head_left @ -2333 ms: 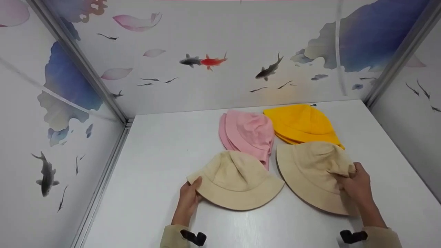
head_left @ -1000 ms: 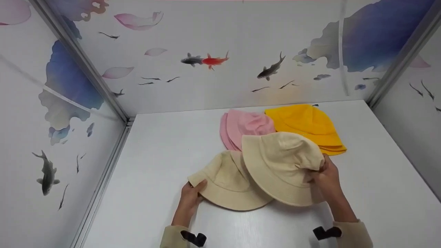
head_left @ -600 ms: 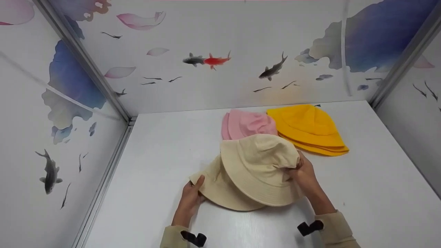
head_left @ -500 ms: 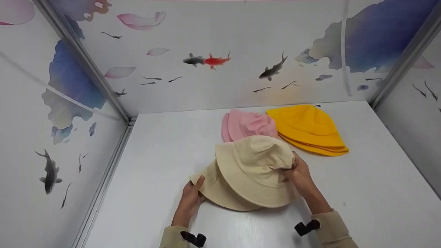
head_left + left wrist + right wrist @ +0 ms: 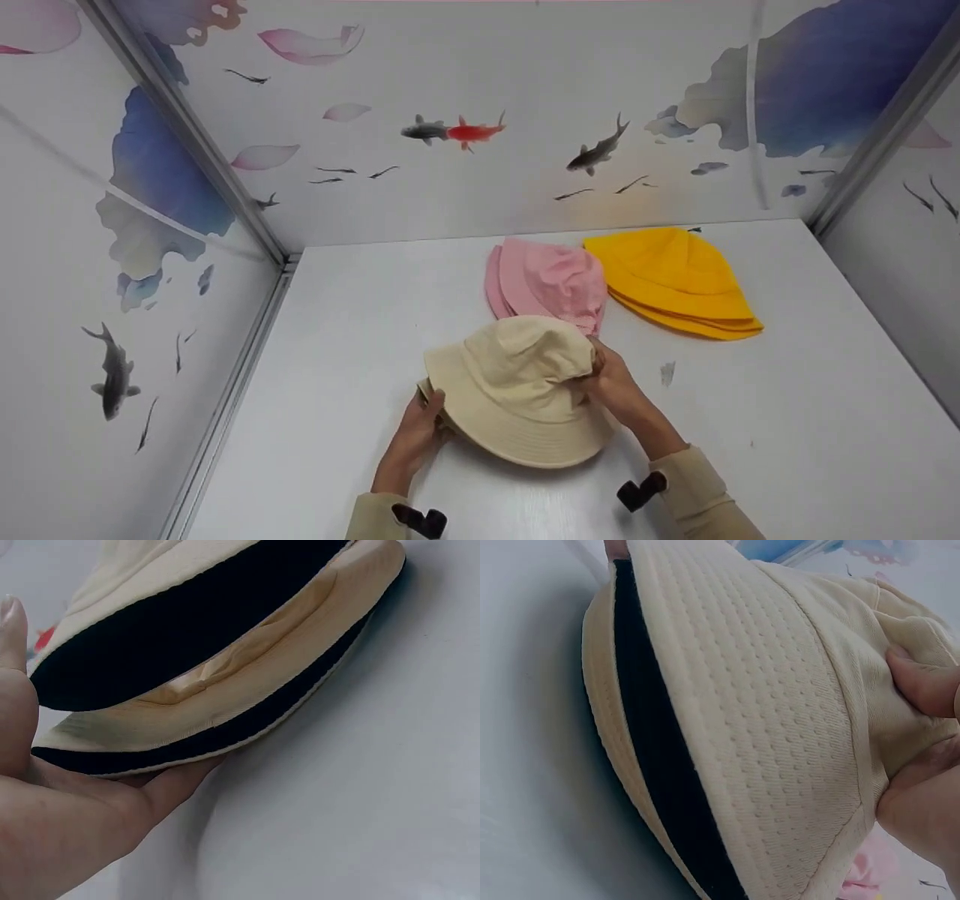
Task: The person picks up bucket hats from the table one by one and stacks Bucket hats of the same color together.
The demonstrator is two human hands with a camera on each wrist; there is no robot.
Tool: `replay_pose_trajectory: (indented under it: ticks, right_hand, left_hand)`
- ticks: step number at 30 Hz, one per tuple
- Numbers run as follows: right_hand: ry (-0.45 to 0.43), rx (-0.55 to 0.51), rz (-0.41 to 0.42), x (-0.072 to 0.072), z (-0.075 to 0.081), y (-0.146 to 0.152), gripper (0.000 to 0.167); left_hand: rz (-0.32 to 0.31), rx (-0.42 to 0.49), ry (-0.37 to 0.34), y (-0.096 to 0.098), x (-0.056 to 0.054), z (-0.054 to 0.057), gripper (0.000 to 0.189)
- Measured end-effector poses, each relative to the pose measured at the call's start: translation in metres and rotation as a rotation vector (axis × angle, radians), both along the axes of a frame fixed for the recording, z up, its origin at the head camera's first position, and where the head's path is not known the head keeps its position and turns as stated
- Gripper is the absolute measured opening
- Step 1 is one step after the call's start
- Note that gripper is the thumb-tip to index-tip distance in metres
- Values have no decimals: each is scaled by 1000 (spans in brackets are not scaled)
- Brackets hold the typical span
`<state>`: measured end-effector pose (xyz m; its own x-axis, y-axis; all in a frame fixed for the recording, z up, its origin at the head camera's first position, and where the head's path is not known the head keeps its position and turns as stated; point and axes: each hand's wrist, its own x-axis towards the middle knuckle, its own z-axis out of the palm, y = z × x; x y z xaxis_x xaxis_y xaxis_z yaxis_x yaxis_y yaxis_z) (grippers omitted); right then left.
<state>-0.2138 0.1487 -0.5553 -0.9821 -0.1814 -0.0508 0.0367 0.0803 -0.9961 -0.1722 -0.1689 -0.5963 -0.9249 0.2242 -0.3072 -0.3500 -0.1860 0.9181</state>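
Two beige bucket hats are stacked at the front middle of the table. My right hand (image 5: pixel 619 386) pinches the upper beige bucket hat (image 5: pixel 525 397) at the right side of its crumpled crown. Its brim covers nearly all of the lower beige bucket hat (image 5: pixel 247 694), and a gap shows between the two brims in the left wrist view. The dark underside of the upper brim faces that gap. My left hand (image 5: pixel 416 431) grips the lower hat at its left edge, fingers underneath and thumb up beside the upper brim.
Behind the beige hats lie pink bucket hats (image 5: pixel 551 281), stacked. To their right is a stack of yellow bucket hats (image 5: pixel 679 281) near the back wall (image 5: pixel 525 187). Side walls with metal corner posts bound the white table (image 5: pixel 352 337).
My right hand has carried the upper beige hat leftward, from beside the lower one to over it. The left hand has stayed at the lower hat's edge.
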Motion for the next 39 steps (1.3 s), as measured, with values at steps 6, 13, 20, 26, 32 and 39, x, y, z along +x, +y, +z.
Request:
replay_pose_trajectory:
  ticks: [6, 13, 20, 26, 32, 39]
  right_hand:
    - [30, 18, 65, -5, 2, -8, 57]
    - [47, -22, 212, -14, 0, -9, 48]
    - [15, 43, 228, -20, 3, -9, 45]
    - [62, 194, 110, -21, 0, -6, 47]
    - [109, 204, 78, -20, -7, 1, 43]
    - [39, 254, 83, -20, -10, 20, 48]
  left_hand:
    - [28, -24, -63, 0, -1, 1, 81]
    - [53, -46, -102, -1, -3, -1, 83]
    - [108, -51, -70, 4, 0, -5, 79]
    - [141, -49, -54, 7, 3, -7, 69]
    - [166, -55, -50, 8, 3, -9, 59]
    - [176, -44, -39, 8, 3, -9, 58]
